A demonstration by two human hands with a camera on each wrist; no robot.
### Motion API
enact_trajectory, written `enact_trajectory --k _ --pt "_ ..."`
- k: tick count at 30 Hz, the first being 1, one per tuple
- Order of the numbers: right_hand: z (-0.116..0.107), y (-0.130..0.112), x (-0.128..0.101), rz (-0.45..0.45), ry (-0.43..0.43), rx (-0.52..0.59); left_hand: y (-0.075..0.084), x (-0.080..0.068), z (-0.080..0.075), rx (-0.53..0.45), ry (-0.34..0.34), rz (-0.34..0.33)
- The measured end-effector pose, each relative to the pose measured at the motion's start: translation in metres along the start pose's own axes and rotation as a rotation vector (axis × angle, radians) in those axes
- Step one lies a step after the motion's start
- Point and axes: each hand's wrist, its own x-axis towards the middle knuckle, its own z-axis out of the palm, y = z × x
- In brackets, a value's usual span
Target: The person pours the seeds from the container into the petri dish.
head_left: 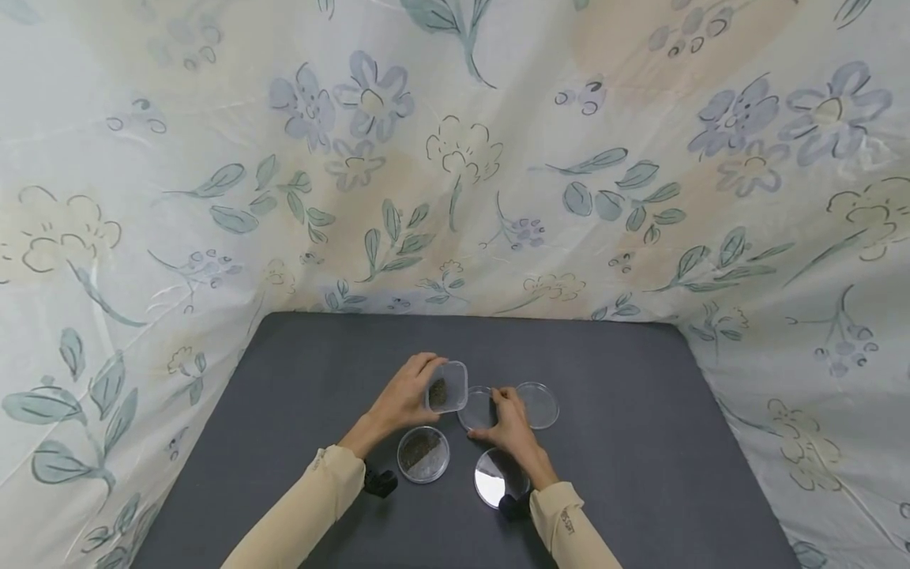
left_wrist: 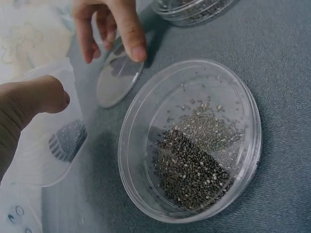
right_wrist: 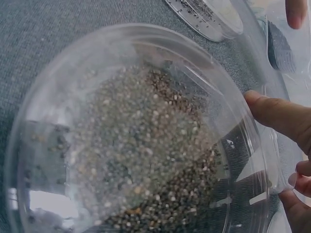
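My left hand (head_left: 407,395) holds a clear plastic tub (head_left: 456,386) by its edges, tilted, with a small heap of dark seeds (head_left: 437,393) in it. My right hand (head_left: 513,428) grips a round clear petri dish (head_left: 475,409) at its rim, thumb on the near side and fingers on the far side. Below the left hand stands a petri dish of dark seeds (left_wrist: 194,170). Under the right wrist is another covered petri dish (right_wrist: 146,141) with speckled seeds, partly hidden by glare in the head view.
A further clear petri dish or lid (head_left: 542,403) lies just right of the right hand. Everything stands on a dark grey table (head_left: 341,348). A flowered cloth (head_left: 455,174) hangs behind the table and along its sides.
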Motion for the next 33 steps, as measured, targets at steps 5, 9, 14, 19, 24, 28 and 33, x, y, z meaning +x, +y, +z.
enact_trajectory --k 5,9,14,19,24,28,33 --pt "-0.002 -0.002 0.000 0.005 -0.009 -0.002 0.006 0.010 0.003 0.082 -0.064 0.042" --pt "-0.003 -0.003 -0.001 0.025 -0.020 0.004 0.010 0.015 0.007 0.170 -0.077 0.093" --pt "-0.004 -0.003 0.000 0.042 -0.032 0.025 0.012 0.018 0.009 0.260 -0.079 0.163" --pt "-0.004 -0.001 0.002 0.029 -0.036 0.008 0.014 0.020 0.011 0.310 -0.094 0.214" --pt "-0.006 -0.002 0.002 0.020 -0.037 0.003 0.014 0.022 0.013 0.347 -0.089 0.273" --pt "-0.007 -0.002 0.002 0.008 -0.032 0.004 0.014 0.024 0.014 0.353 -0.081 0.312" --pt "-0.006 -0.002 0.002 -0.007 -0.032 0.013 0.016 0.027 0.013 0.371 -0.095 0.364"
